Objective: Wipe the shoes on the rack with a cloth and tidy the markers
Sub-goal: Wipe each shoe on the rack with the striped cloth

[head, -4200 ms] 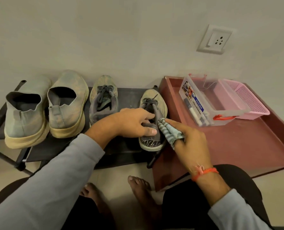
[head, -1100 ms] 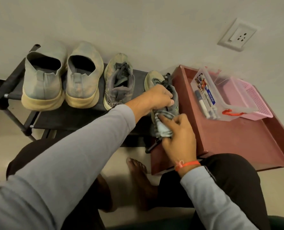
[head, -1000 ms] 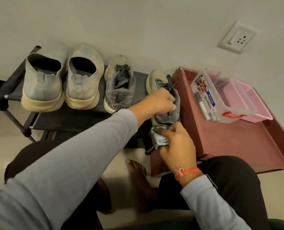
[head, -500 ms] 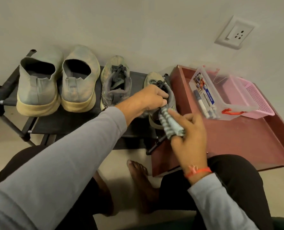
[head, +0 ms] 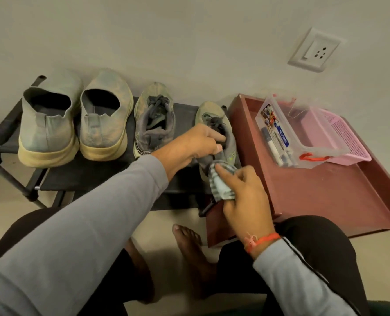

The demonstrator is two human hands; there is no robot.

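4 shoes sitting on the rack (head: 93,176), toes to the wall: 2 slip-ons, left one (head: 49,124) and its mate (head: 105,117), plus 2 lace-ups, one (head: 155,120) mid-rack and the last (head: 214,124) at the rack's right end.

2 hands working that last shoe. Left hand (head: 198,144) is reaching across, fingers curling round the shoe's collar and holding it steady; grip is closed on the shoe. Right hand (head: 246,201) is pinching 1 striped cloth (head: 220,185) between thumb and fingers and pressing it against the shoe's heel. Cloth is bunching up, touching heel and rack edge.

1 red tray (head: 326,195) is sitting just beside the rack on the right, touching or nearly so; can't tell which. On its far part: 1 clear box (head: 303,131), tilting, with a printed label on its near wall and an orange latch (head: 313,158). Markers (head: 278,147) are lying inside the box along the near wall; at least 3 showing, exact count unclear through the plastic. 1 pink basket (head: 346,140) is sitting behind and right of the box, touching it.

1 wall socket (head: 314,50) above the tray. 1 red thread band (head: 261,241) on the right wrist. Both sleeves grey. 2 bare feet on the floor below the rack, right one (head: 189,242) clearer.
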